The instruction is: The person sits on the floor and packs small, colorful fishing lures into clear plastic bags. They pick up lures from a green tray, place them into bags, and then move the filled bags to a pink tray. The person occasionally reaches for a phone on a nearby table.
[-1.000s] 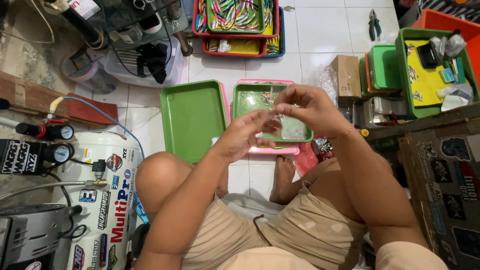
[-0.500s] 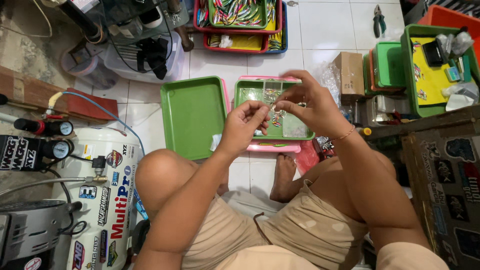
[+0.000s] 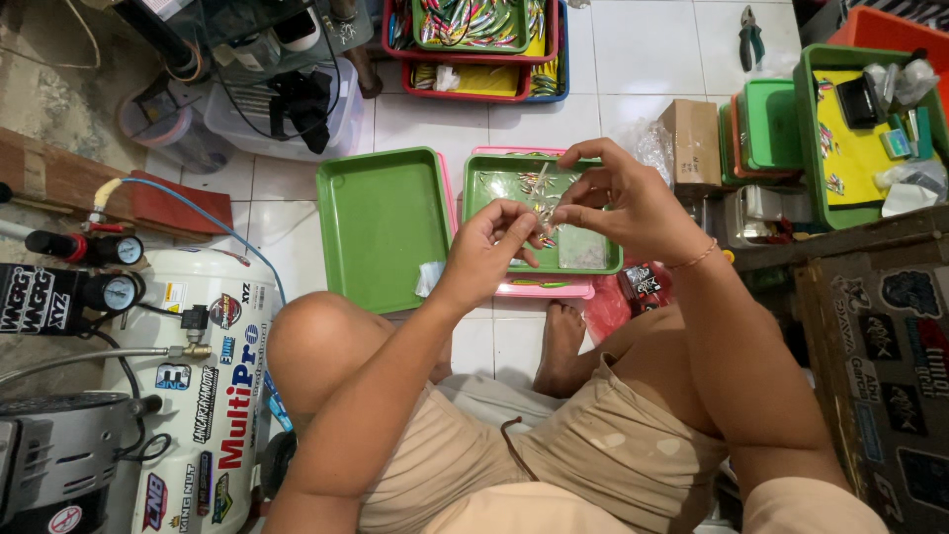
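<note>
My left hand [image 3: 486,249] and my right hand [image 3: 623,203] meet fingertip to fingertip above a green tray [image 3: 478,176]. Together they pinch a small thin fishing lure [image 3: 541,181], whose end sticks up between the fingers. The tray holds several small pale lures and a clear packet, and it rests on a pink tray [image 3: 546,290]. A thin bracelet circles my right wrist. An empty green tray [image 3: 381,227] lies just left of my left hand, with a scrap of white paper at its near corner.
A white compressor tank [image 3: 203,381] with gauges stands at the left. Stacked trays of coloured lures [image 3: 482,28] sit at the top, pliers [image 3: 751,35] on the tiles, a cardboard box [image 3: 692,138], and green and orange trays [image 3: 855,129] at the right. A stickered brown box [image 3: 880,346] is beside my right knee.
Both hands stay above the green tray. The fingertips have shifted slightly on the small lure, and its thin end now shows above them.
</note>
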